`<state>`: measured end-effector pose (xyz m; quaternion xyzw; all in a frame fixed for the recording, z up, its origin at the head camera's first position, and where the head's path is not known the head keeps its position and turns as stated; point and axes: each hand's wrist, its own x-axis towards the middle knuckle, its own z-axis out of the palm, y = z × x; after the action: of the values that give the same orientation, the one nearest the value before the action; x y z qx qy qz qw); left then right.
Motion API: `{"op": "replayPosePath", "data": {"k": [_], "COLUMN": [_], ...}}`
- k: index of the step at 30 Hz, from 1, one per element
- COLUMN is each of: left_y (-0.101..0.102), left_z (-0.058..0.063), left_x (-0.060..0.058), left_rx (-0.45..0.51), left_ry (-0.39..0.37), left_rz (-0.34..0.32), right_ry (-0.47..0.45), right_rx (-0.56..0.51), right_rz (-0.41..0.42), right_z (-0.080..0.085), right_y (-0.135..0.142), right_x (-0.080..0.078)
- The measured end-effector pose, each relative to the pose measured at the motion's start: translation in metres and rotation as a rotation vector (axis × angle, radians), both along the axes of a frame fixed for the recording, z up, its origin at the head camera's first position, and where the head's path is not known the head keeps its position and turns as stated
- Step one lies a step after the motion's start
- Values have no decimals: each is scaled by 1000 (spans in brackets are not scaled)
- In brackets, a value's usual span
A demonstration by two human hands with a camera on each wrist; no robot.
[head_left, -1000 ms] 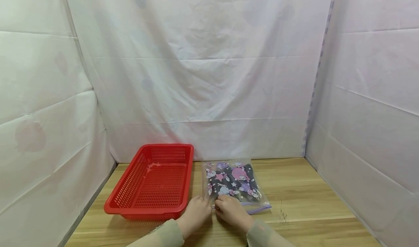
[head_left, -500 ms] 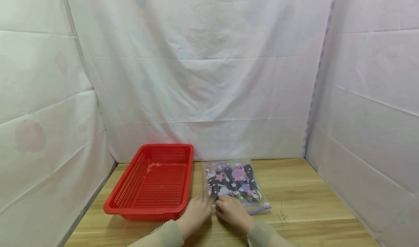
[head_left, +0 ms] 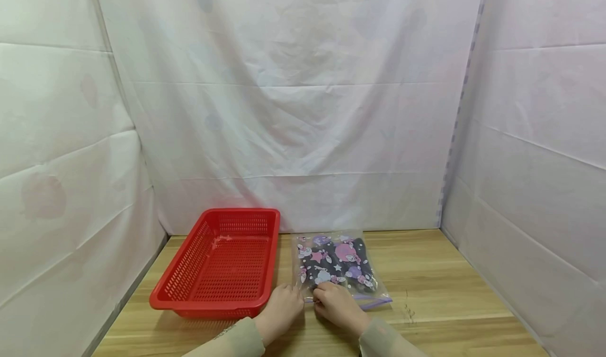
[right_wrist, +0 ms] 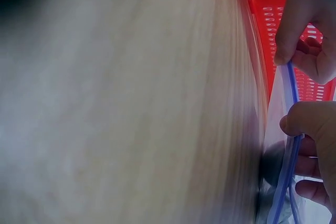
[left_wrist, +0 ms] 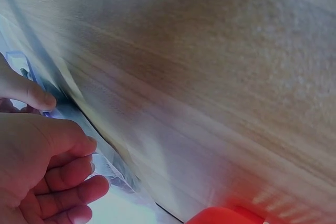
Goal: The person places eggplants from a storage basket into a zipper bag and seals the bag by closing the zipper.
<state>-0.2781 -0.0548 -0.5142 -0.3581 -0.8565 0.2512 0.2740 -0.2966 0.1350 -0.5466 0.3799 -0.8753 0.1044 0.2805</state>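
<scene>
A clear zip bag (head_left: pixel 338 262), printed with pink, purple and white cartoon figures and stars, lies flat with dark contents inside. Its purple zip edge (right_wrist: pixel 288 171) faces me. At the left end of that edge, my left hand (head_left: pixel 282 310) pinches the corner between thumb and fingers. Just to the right of it, my right hand (head_left: pixel 338 305) grips the zip, thumb on one side and fingers on the other. The zip strip gapes to the right of my right hand. In the left wrist view, the fingers of the left hand (left_wrist: pixel 52 166) are curled.
A red plastic basket (head_left: pixel 158 299) with slotted walls stands left of the bag, its near right corner beside my left hand. Under both is a wood-grain table (head_left: pixel 440 278). White cloth walls (head_left: pixel 303 136) close off the back and both sides.
My right hand has shifted very slightly right along the zip edge, so the gap between the hands is a little wider. Bag and basket lie where they were.
</scene>
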Motion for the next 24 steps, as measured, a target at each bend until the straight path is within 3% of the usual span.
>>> {"op": "replayPosePath", "data": {"k": [14,24], "left_y": [-1,-2], "left_z": [-3,-4], "left_x": [0,1], "left_rx": [7,25], "left_ry": [20,-21], "left_rz": [-10,2], "right_ry": [-9,-16], "right_rx": [-9,-26], "right_rz": [4,2], "right_z": [0,-1], "right_y": [3,6], "right_x": [0,1]}}
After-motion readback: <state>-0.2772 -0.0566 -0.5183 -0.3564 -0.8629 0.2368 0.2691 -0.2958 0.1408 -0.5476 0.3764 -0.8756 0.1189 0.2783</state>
